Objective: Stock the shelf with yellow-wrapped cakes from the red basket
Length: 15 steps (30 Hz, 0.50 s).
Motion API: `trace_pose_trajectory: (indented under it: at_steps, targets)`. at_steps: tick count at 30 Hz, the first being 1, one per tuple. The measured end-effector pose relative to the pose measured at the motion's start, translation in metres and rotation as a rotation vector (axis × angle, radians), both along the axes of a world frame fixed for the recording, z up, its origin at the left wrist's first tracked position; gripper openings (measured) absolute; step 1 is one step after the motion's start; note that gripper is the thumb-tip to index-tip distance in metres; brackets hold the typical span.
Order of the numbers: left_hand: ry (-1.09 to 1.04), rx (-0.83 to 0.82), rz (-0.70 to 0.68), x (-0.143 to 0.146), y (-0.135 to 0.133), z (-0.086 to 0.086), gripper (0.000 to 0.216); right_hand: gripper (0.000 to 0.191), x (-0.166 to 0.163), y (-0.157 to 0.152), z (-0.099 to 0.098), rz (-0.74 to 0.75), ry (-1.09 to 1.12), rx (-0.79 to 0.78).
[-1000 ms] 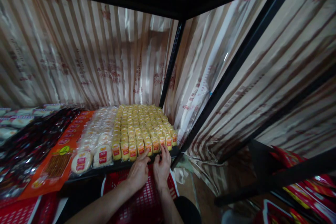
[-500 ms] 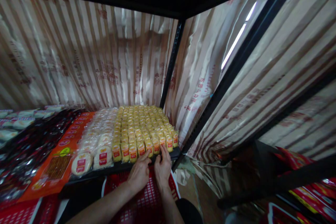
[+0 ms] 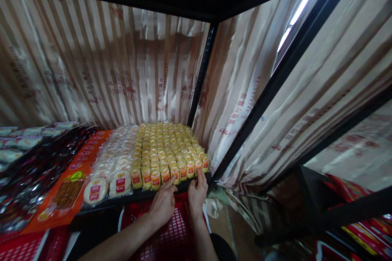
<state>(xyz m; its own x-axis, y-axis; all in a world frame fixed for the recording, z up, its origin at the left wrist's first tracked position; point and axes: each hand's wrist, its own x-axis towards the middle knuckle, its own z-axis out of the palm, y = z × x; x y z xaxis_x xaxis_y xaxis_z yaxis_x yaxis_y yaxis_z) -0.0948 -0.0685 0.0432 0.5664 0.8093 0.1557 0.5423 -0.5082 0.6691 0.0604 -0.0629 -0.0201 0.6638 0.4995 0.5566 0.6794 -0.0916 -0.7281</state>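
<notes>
Small yellow snack cakes in clear wrappers with red labels (image 3: 163, 151) stand in tight rows on the dark shelf. My left hand (image 3: 163, 204) rests at the front row, its index finger stretched toward a cake near the middle. Further right, my right hand (image 3: 198, 191) has its fingers extended, with the tips against the front of a cake near the row's right end. Neither hand is wrapped round a cake. Below both hands is a red plastic basket (image 3: 176, 226) with a white rim, partly hidden by my forearms.
Left of the cakes lie round white wrapped pastries (image 3: 120, 183), orange snack packs (image 3: 69, 187) and dark shiny packets (image 3: 36, 171). Black shelf posts (image 3: 203, 69) rise at the corner, before striped curtains (image 3: 147, 65). Red packages (image 3: 370, 228) sit at lower right.
My right hand has moved right along the front row, toward its end. My left hand has stayed nearly in place. The view has shifted slightly.
</notes>
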Motion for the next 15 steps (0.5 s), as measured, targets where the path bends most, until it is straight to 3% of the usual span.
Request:
trace_pose_trajectory:
  at_steps: [15]
  targets:
    - [-0.002,-0.037,0.009,-0.0031,-0.0001,0.0073,0.032,0.047,0.008,0.005,-0.0093,-0.016,0.021,-0.006]
